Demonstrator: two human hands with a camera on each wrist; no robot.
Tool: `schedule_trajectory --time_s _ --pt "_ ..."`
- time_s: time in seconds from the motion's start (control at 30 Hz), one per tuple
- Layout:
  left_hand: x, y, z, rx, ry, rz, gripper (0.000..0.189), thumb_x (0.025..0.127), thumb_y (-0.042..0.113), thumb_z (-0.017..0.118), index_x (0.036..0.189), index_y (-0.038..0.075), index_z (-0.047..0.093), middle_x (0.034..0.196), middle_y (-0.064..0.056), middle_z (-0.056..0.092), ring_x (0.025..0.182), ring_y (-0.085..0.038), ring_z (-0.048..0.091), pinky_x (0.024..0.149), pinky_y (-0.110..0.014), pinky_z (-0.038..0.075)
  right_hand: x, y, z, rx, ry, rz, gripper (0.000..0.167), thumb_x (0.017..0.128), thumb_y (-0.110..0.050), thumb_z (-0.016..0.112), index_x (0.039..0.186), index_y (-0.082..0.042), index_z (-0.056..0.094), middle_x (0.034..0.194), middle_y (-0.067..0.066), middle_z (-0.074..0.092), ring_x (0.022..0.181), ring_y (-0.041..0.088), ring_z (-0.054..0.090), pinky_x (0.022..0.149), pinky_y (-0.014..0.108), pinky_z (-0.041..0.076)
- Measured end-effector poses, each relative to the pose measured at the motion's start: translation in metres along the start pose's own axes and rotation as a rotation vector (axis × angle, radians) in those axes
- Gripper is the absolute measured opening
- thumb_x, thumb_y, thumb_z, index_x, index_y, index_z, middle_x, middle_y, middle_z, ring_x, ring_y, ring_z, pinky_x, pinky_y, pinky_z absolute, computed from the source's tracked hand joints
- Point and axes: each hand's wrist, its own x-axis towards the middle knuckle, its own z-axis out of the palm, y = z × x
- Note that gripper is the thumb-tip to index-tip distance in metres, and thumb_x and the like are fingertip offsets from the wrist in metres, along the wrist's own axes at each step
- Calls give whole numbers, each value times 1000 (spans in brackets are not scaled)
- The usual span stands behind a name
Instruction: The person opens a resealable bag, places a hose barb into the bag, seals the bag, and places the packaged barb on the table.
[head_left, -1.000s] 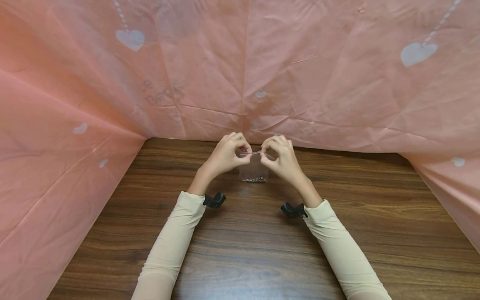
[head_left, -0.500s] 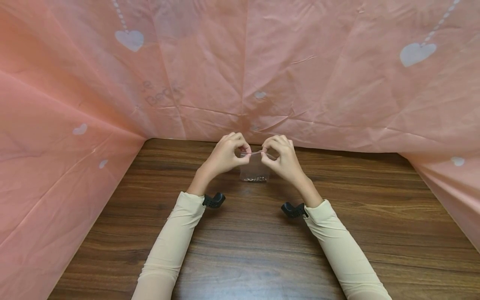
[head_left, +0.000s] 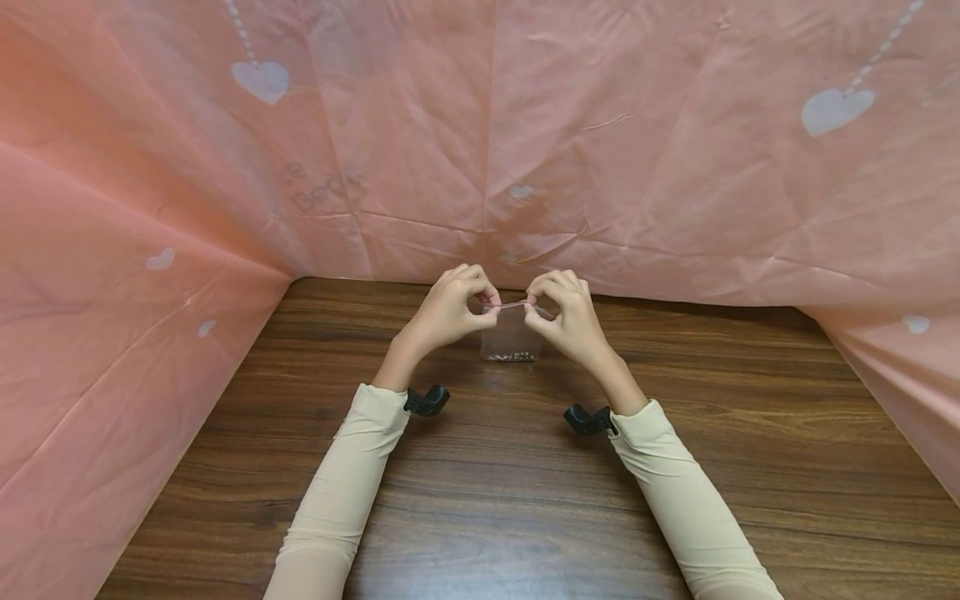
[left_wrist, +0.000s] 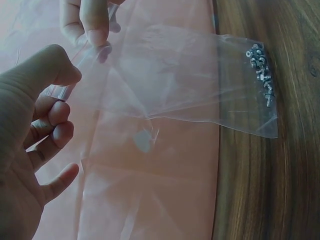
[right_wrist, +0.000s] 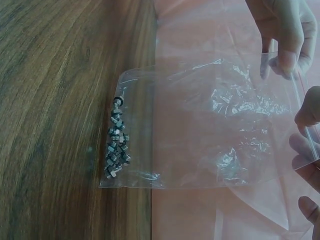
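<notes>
A clear zip-lock bag [head_left: 510, 333] hangs upright between both hands, near the table's far edge. Small metal screws or nuts [right_wrist: 116, 135] lie gathered along its bottom; their exact kind is hard to tell. My left hand [head_left: 448, 310] pinches the bag's top strip on the left between thumb and fingers. On the right, my right hand [head_left: 567, 315] pinches the same strip, a short gap away. In the left wrist view the bag [left_wrist: 165, 75] stretches sideways from the fingers, its zip edge between them. Whether the zip is sealed, I cannot tell.
Beneath the hands is a dark wood-grain table [head_left: 495, 483]. A pink cloth [head_left: 645, 167] with white hearts rises behind it and along both sides. Black wrist devices [head_left: 427, 401] sit at both cuffs.
The fingertips have drawn slightly apart along the bag's top strip, the right hand shifting a little to the right. The bag has moved slightly right too. Both hands keep their pinch.
</notes>
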Motion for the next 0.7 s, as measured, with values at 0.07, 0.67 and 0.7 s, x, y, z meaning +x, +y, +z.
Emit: schedule_trajectory --time_s 0.07,0.67,0.7 --pt "0 0 0 -1 -2 -2 5 82 14 70 85 12 73 86 0 62 88 -17 56 87 -39 42 0 0 0 0 4 -2 8 80 -1 71 83 -7 67 96 10 69 94 29 54 83 39 30" --pt "0 -4 -2 0 -1 -8 5 82 15 70 84 11 73 85 0 62 87 -17 55 87 -39 42 1 3 -1 -5 6 -2 7 80 -1 72 83 -5 67 95 11 69 93 32 53 84 35 27" --pt "0 -4 -2 0 -1 -9 5 81 15 70 84 12 73 85 0 62 87 -17 55 87 -39 42 0 3 -1 -5 7 -1 7 80 -1 72 83 -5 67 95 11 69 93 32 53 84 35 27"
